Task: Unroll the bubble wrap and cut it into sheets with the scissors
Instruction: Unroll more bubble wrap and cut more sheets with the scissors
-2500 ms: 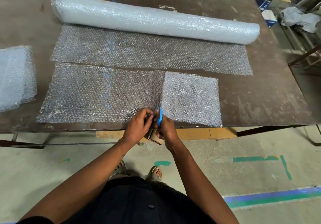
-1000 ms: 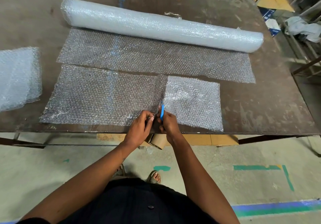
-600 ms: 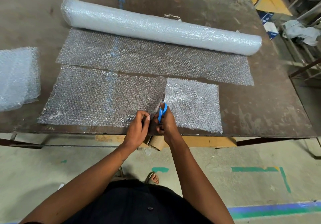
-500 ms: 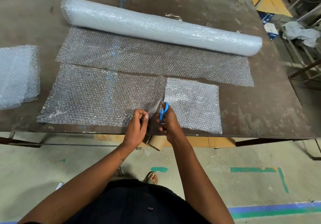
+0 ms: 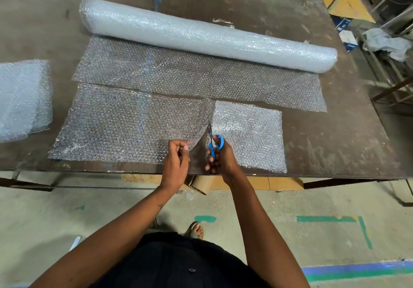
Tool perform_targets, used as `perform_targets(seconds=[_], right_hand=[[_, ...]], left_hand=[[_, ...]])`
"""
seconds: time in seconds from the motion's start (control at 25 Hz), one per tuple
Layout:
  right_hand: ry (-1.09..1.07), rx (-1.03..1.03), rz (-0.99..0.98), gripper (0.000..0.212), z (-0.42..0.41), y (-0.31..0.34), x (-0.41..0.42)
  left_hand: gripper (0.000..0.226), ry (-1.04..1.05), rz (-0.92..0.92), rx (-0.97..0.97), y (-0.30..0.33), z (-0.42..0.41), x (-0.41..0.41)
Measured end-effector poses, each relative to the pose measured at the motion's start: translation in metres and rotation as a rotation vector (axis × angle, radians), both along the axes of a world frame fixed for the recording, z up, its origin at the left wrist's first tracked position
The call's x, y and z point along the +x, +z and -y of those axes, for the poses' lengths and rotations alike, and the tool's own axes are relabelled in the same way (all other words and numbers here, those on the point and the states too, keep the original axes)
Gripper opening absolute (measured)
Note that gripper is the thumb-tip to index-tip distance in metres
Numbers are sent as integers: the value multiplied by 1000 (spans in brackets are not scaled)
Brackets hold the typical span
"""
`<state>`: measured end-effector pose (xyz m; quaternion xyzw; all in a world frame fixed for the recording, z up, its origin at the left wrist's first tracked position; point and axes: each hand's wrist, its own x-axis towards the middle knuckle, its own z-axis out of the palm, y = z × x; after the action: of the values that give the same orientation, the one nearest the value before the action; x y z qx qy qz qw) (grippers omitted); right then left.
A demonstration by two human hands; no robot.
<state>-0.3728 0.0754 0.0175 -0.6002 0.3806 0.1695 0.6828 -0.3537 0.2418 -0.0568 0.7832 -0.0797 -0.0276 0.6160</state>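
The scissors' [image 5: 213, 141] blades are mostly lost among the bubble wrap, only a dark tip showing in the cut, and the stack of sheets [image 5: 22, 100] is cut off at the frame's left edge. The right hand [image 5: 220, 157] grips the blue scissor handles, fingers curled through the loops, while the left hand [image 5: 176, 160] pinches the lifted cut edge of the long strip [image 5: 125, 124]. That strip lies on the dark surface [image 5: 335, 144] beside a cut sheet [image 5: 248, 135], in front of the roll [image 5: 201, 35].
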Motion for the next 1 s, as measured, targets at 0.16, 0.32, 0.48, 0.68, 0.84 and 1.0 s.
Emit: perform_targets(seconds=[0.16,0.32,0.48,0.68,0.84,1.0], right_hand=[[-17,48,44,58,-3,-10,4],[-4,112,74,57,2,-12,16],[-14,125,72,57,3,-10,22],[-34,121,92,54,-3,-15,31],[-54,85,92,45,-3,-19,35],[-45,73,94,45,-2,-20,36]], left_hand=[[5,-1,0,18,0,-3,0],[5,-61,35,65,-3,-7,-2],[4,-81,24,85,-5,-8,1],[4,-85,22,111,-3,-9,0],[6,-76,-7,125,-2,-9,0],[4,-67,-27,128,-1,-8,0]])
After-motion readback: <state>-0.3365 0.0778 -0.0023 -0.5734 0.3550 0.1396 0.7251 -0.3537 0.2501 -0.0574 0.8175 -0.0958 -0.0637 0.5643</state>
